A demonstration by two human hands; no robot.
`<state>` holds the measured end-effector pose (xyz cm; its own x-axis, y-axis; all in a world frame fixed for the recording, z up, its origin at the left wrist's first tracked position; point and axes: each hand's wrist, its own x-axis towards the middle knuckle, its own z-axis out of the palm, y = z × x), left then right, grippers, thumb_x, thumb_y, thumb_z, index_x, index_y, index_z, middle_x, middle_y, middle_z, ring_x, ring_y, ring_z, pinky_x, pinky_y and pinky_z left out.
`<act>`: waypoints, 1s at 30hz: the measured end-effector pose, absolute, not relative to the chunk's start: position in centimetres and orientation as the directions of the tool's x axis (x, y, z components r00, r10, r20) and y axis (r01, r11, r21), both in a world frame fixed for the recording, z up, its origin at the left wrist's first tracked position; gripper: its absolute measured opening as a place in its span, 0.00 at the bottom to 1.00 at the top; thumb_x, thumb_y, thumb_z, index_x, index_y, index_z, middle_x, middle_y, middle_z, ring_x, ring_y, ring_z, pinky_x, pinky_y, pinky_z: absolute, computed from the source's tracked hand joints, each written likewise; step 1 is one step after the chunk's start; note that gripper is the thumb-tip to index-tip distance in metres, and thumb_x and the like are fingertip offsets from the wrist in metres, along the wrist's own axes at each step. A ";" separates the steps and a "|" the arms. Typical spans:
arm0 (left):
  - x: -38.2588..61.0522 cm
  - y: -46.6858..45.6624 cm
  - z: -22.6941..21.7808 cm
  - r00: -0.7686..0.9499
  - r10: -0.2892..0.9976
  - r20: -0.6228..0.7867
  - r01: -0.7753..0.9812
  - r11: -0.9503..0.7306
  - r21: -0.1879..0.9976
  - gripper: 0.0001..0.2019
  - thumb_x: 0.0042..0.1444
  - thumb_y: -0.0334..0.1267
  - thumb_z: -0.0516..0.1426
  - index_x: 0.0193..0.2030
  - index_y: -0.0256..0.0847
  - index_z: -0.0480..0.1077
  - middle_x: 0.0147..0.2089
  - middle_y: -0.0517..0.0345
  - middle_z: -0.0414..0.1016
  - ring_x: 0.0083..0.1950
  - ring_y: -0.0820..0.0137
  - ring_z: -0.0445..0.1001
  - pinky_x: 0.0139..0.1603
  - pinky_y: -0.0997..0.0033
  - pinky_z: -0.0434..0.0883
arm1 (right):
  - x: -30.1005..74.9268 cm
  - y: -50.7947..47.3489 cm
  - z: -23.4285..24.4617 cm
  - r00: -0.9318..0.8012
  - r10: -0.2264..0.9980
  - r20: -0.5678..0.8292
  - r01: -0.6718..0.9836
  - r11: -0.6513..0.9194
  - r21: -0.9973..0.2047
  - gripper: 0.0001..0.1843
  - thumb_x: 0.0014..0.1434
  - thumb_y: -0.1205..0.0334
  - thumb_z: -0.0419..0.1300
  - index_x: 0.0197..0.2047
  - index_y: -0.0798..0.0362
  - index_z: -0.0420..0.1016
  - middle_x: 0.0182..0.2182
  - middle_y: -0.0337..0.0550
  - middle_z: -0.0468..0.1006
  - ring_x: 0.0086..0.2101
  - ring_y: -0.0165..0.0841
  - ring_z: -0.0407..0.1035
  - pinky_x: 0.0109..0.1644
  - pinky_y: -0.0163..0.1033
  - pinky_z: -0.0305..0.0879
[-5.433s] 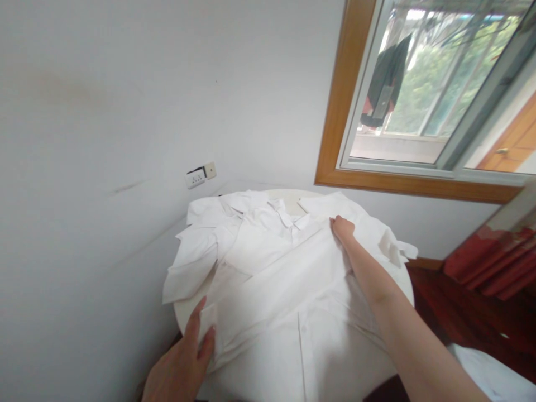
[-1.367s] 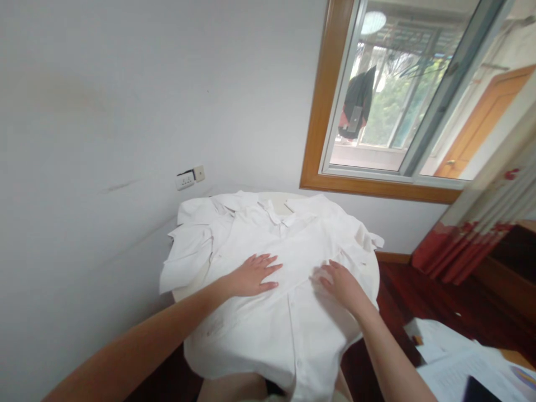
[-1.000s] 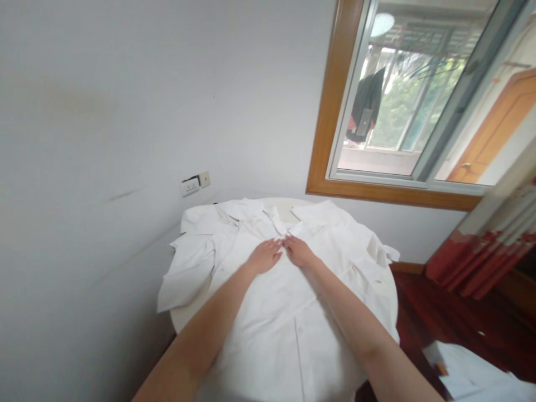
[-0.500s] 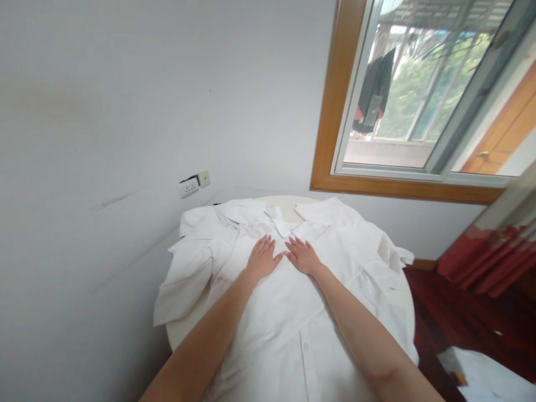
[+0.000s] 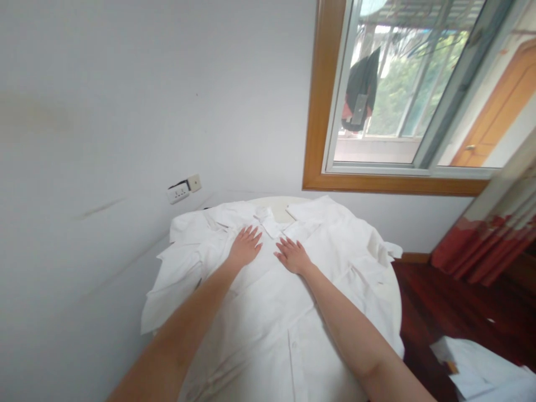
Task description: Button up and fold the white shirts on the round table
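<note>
A bare left hand (image 5: 246, 247) and a bare right hand (image 5: 293, 255) are laid palm-down, fingers slightly spread, near the centre of the frame; nothing is gripped. Beneath them, a white, button-front cloth shirt (image 5: 259, 318) is spread from the centre to the bottom of the frame, its white folded collar (image 5: 270, 223) just beyond the fingertips. If the hands were pushed unevenly, the collar could be skewed and creases pressed in. The shirt is supported by a round, off-white table (image 5: 280, 209). At lower left, loose white cloth (image 5: 167, 298) is hung past the table's edge; whether it is joined to the shirt cannot be told. If it is, the shirt could be dragged askew by its weight.
</note>
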<state>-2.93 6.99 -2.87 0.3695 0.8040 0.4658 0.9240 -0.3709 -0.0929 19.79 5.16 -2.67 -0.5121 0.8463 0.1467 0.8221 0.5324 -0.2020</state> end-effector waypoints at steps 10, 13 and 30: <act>-1.1 8.3 -2.0 0.402 0.757 0.516 0.915 -0.348 -0.204 0.24 0.62 0.36 0.45 0.62 0.33 0.63 0.64 0.44 0.64 0.69 0.59 0.55 0.69 0.55 0.52 | 19.6 5.2 -3.1 -0.488 0.846 0.215 0.816 0.530 -0.230 0.28 0.67 0.47 0.40 0.66 0.47 0.58 0.67 0.42 0.53 0.66 0.38 0.45 0.67 0.51 0.39; 1.0 9.2 -2.0 0.393 0.764 0.512 0.918 -0.358 -0.171 0.24 0.63 0.38 0.44 0.64 0.33 0.61 0.65 0.46 0.63 0.68 0.60 0.56 0.68 0.56 0.54 | 19.5 4.9 -2.9 -0.474 0.838 0.269 0.812 0.535 -0.235 0.24 0.67 0.49 0.44 0.61 0.46 0.65 0.64 0.42 0.61 0.63 0.38 0.51 0.64 0.50 0.45; 1.7 9.7 -5.1 0.252 0.853 0.458 0.961 -0.275 -0.017 0.24 0.64 0.45 0.44 0.63 0.41 0.64 0.66 0.48 0.61 0.69 0.57 0.56 0.67 0.50 0.55 | 24.4 14.0 1.0 -0.063 0.936 0.346 0.985 0.114 -0.128 0.22 0.67 0.53 0.45 0.47 0.57 0.75 0.47 0.59 0.73 0.50 0.45 0.64 0.49 0.46 0.59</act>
<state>1.68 9.68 -5.09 0.2517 0.8528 0.4576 0.9614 -0.2747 -0.0169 24.35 13.99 0.97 -0.0631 0.9360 0.3462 0.9853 0.1137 -0.1279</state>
